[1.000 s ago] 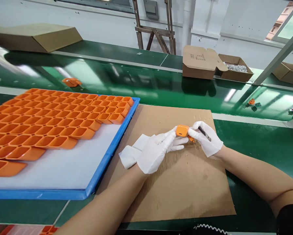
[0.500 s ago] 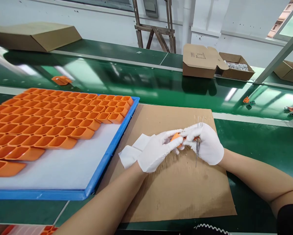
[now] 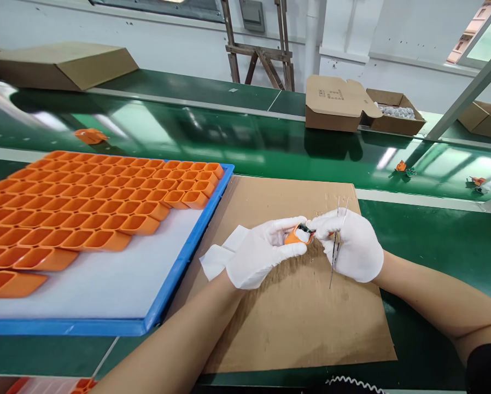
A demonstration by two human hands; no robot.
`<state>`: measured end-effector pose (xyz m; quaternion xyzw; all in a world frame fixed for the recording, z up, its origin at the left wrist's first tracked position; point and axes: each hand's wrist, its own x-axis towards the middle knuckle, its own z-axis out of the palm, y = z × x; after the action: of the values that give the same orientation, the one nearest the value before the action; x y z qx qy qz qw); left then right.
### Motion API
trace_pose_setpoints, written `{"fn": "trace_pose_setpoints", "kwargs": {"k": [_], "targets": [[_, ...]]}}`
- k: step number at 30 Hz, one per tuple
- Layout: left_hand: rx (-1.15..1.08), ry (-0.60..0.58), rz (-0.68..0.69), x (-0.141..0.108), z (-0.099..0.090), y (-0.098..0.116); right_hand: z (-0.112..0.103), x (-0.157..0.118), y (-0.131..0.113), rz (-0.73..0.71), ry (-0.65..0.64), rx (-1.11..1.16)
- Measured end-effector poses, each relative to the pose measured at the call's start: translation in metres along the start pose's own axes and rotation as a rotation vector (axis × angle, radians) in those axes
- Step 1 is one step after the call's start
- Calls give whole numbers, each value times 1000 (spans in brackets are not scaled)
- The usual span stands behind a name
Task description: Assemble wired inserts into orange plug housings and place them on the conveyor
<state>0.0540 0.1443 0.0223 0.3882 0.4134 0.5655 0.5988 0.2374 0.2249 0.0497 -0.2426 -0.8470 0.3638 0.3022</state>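
Note:
My white-gloved left hand [image 3: 257, 254] grips a small orange plastic housing [image 3: 293, 237] between thumb and fingers, its open end facing right. Inside that opening show a white piece and a dark part that looks like a circuit board [image 3: 303, 227]. My right hand [image 3: 354, 246], also gloved in white, has its fingertips pinched at the opening, by a bit of red and dark wire. Thin metal tweezers [image 3: 334, 260] are tucked in the same hand, pointing down and up past the fingers. White paper [image 3: 218, 260] lies beside my left wrist.
A cardboard sheet [image 3: 311, 328] lies beneath my hands. On the left, a blue-rimmed tray [image 3: 175, 273] holds rows of orange housings [image 3: 101, 219]. Beyond runs a shiny green conveyor belt [image 3: 229, 142] carrying orange parts [image 3: 90, 136]. Cardboard boxes [image 3: 331, 104] stand behind it.
The orange housing has turned, so its opening with the white and dark insides now shows. My right hand has shifted slightly right with the tweezers. Parts on the belt have moved left.

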Motion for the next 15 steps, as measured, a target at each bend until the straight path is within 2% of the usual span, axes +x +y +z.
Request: {"fn": "trace_pose_setpoints", "kwargs": {"k": [4,8,13,15], "targets": [[-33,9,-1,-2,0,1,2,-6,-7,-3,26,42],[-40,10,34,-4,2,-1,7,-6,-12,54,-25,137],[-61,45,27,-9,6,-8,12,-3,-27,325,-122,597],[-81,76,21,-9,6,-12,13,-2,-31,329,-124,676]]}}
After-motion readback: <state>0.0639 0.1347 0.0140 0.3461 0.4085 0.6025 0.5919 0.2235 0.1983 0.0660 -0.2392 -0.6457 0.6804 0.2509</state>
